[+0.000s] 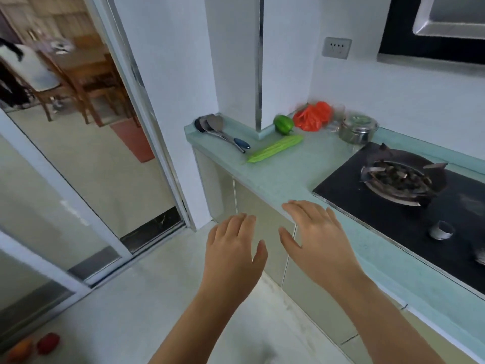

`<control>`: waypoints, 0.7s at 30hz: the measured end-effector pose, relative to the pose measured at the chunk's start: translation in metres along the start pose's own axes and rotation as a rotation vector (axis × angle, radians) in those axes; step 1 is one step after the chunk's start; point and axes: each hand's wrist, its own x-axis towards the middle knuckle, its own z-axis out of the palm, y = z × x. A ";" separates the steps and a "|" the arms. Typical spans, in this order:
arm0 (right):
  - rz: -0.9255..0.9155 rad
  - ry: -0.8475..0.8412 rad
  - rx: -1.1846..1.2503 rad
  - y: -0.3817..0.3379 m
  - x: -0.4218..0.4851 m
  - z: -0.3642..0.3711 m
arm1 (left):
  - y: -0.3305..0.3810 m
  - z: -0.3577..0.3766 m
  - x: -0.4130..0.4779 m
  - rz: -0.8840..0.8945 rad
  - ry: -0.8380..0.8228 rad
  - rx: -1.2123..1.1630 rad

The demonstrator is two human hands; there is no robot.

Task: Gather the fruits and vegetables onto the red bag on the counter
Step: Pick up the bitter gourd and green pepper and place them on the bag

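Note:
A crumpled red bag (312, 116) lies at the back of the pale green counter (278, 177), by the wall corner. A green pepper (283, 124) stands just left of it. In front of the pepper lies a long bitter gourd (275, 148), pointing diagonally. On the floor at the bottom left sit a red fruit or vegetable (48, 343) and an orange one (19, 350), both blurred. My left hand (235, 248) hovers open over the floor in front of the cabinets. My right hand (315, 232) is open above the counter's front edge. Neither hand holds anything.
Spatulas and a ladle (217, 128) lie at the counter's left end. A steel pot (357, 128) stands right of the bag. A black gas hob (409, 190) with a burner fills the right side. A sliding glass door (78, 195) opens at left onto a dining room.

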 end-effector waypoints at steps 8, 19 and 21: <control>-0.004 0.033 0.023 0.063 0.095 0.033 | -0.017 0.050 0.095 -0.049 -0.017 0.011; 0.101 -0.164 0.018 0.107 0.183 0.111 | -0.069 0.122 0.192 -0.062 -0.099 -0.049; 0.130 -0.171 -0.013 0.114 0.203 0.127 | -0.082 0.137 0.219 -0.040 -0.108 -0.092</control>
